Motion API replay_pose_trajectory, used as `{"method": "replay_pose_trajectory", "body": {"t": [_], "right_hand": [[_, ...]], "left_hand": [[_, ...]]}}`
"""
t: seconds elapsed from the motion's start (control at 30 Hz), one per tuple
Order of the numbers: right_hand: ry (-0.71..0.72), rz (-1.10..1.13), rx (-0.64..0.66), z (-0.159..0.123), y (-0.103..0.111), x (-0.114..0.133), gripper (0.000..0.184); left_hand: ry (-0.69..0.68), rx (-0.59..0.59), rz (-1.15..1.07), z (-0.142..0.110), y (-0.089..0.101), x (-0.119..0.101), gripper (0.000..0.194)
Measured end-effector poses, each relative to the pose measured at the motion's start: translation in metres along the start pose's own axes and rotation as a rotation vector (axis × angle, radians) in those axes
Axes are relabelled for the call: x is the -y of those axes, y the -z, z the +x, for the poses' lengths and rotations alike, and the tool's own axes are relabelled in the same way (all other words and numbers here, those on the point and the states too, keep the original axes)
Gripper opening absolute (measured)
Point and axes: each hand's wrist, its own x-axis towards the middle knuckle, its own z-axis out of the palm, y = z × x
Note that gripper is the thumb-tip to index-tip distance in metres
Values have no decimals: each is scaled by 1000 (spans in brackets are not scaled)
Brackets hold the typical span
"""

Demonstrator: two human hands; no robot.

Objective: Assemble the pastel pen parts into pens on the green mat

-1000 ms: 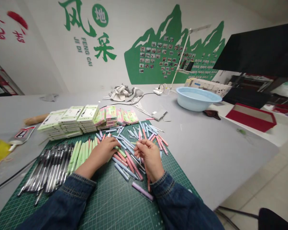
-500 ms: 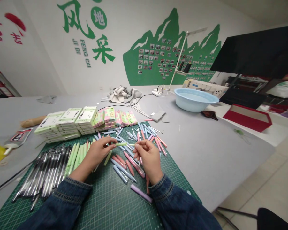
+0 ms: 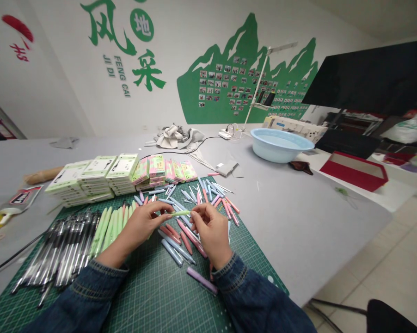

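A light green pen barrel point(image 3: 180, 213) is held level between both hands, just above the green cutting mat point(image 3: 153, 296). My left hand point(image 3: 144, 224) pinches its left end with closed fingers. My right hand point(image 3: 210, 229) is closed on its right end, where a thin refill seems to meet the barrel. Under the hands lies a scatter of pink, blue and purple pen barrels point(image 3: 184, 240). A row of green pens point(image 3: 107, 226) and a bunch of black refills point(image 3: 66, 249) lie to the left.
Stacks of green and pink pen boxes point(image 3: 107, 178) stand behind the mat. A light blue basin point(image 3: 279, 145), a red tray point(image 3: 356, 169), crumpled cloth point(image 3: 175, 136) and a cable sit farther back on the grey table. The table edge drops to the floor on the right.
My left hand lifted a green barrel out of the pile and brought it to my right hand. Both hands now meet on it above the mat.
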Motion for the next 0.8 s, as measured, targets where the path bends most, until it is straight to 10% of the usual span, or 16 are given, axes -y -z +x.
{"method": "replay_pose_trajectory", "body": {"t": [0.8], "right_hand": [[476, -320, 16, -6, -1, -5, 31]], "left_hand": [[174, 103, -542, -20, -33, -15, 22]]}}
